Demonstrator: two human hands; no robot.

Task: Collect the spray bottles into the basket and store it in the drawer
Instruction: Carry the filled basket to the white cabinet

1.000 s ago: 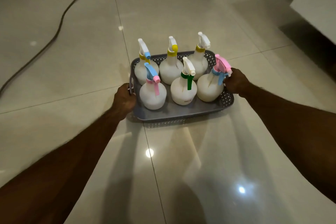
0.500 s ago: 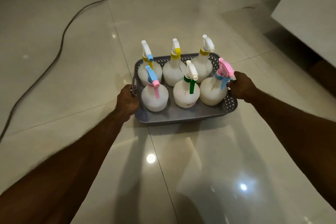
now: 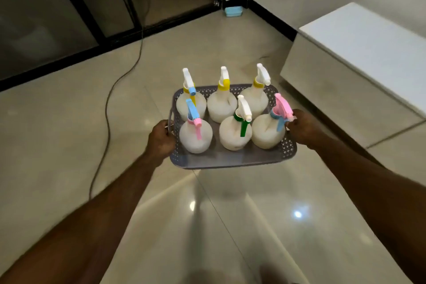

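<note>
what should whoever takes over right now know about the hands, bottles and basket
Left hand: shut on the basket's left handle.
Right hand: shut on the basket's right side.
Basket: grey, held level above the floor.
Bottles: all six upright in the basket, three in the back row, three in front.
Done: collecting.
Left: carry the basket to the drawer and store it. No open drawer shows; a white cabinet stands on the right.

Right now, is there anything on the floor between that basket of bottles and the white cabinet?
Nothing visible. The basket, held by the left hand and right hand, has only bare floor tiles before the white cabinet. The cable lies off to the left.
</note>
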